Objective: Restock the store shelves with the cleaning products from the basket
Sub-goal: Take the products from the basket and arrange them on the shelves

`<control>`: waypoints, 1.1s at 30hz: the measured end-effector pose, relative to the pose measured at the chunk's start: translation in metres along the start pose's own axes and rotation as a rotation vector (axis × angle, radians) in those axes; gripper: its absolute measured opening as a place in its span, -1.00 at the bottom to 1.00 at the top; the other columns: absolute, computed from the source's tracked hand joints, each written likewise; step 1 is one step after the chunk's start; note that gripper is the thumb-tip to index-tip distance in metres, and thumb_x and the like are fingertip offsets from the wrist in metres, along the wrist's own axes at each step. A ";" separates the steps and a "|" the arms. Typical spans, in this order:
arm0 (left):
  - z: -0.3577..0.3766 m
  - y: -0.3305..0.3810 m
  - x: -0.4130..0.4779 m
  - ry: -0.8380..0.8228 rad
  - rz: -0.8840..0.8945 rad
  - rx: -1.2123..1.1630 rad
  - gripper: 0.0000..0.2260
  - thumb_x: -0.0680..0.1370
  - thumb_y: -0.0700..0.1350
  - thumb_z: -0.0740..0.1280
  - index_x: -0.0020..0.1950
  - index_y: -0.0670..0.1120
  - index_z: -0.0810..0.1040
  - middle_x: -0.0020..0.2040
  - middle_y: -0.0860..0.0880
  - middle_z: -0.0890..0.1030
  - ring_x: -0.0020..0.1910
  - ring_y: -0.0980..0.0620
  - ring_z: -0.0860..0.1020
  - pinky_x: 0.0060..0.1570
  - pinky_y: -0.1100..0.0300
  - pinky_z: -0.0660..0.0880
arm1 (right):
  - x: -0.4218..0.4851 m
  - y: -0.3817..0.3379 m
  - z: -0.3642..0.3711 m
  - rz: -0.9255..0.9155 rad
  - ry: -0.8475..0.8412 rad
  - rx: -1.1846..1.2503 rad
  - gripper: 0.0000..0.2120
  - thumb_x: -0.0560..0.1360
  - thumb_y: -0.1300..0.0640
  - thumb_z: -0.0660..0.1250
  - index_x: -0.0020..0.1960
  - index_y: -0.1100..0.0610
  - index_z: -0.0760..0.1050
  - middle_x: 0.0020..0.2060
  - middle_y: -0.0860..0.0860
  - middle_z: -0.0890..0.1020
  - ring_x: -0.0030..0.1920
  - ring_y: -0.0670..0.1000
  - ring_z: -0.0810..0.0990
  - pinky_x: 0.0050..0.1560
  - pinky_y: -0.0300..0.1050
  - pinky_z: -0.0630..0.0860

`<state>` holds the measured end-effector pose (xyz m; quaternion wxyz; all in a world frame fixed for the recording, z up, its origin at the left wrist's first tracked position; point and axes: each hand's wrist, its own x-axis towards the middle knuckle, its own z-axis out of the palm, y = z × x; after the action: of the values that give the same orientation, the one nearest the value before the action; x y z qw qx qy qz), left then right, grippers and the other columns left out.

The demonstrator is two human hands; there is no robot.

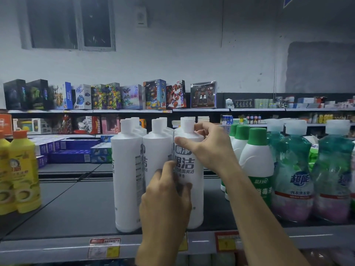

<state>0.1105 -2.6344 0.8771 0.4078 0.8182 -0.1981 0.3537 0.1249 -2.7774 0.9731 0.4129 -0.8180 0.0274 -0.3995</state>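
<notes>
Three rows of tall white cleaner bottles stand on the dark top shelf (76, 206). The front right white bottle (190, 166) has blue and grey print facing me. My right hand (209, 146) grips its shoulder and neck from the right, thumb across the label. My left hand (167, 196) wraps its lower body from the front left. Beside it stand the middle white bottle (157, 154) and the left white bottle (127, 175), both turned sideways. The basket is out of view.
Yellow bottles (19, 173) with orange caps stand at the left. Green-capped white bottles (257, 162) and teal detergent bottles (294, 175) crowd the right. Price tags (104, 248) hang on the shelf's front edge. Toy boxes (155, 95) fill the aisle shelves behind.
</notes>
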 end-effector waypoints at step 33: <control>-0.073 -0.037 0.052 0.029 0.131 -0.013 -0.54 0.49 0.03 0.63 0.33 0.22 0.56 -0.20 0.27 0.70 -0.22 0.19 0.66 -0.11 0.14 0.61 | 0.048 -0.095 0.011 -0.345 -0.174 -0.488 -0.65 0.50 -0.24 0.53 0.02 0.05 0.71 -0.06 -0.03 0.70 0.02 0.02 0.67 0.03 -0.10 0.53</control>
<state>0.1378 -2.5550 0.9265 0.3917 0.7957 -0.2475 0.3901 0.1375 -2.7259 1.0663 0.1311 -0.9167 -0.0521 -0.3739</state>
